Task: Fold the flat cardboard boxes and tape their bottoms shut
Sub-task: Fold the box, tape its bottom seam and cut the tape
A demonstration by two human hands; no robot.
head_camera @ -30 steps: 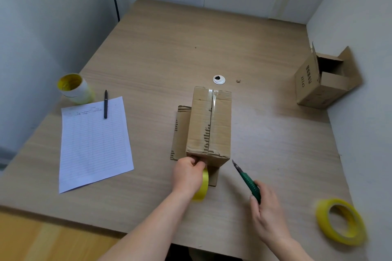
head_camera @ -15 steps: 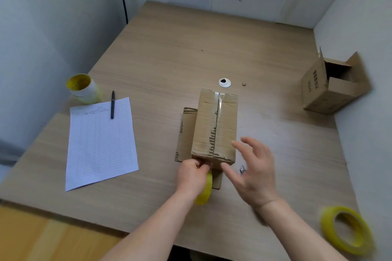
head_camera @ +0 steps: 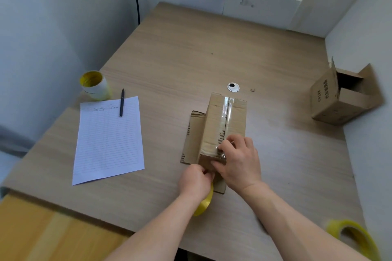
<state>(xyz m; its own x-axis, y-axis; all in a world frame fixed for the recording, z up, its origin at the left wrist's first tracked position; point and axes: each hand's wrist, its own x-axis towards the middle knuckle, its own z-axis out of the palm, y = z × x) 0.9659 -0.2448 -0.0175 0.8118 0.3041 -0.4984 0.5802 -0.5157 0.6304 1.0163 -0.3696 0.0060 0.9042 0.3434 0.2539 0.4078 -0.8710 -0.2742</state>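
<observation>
The cardboard box (head_camera: 224, 125) stands at the middle of the counter (head_camera: 191, 48), taped bottom upward. It looks light and hollow, with walls stiff but easy to dent, so pressing near the edges seems safer. The clear tape strip (head_camera: 226, 108) is thin, sticky and wrinkles easily. At the box's 6 o'clock end the right hand (head_camera: 239, 163) curls over the top edge, fingers on the strip, thumb on the near face; the left hand (head_camera: 196, 182) grips the yellow tape roll (head_camera: 204, 203). The hands hide whether the strip is cut from the roll.
</observation>
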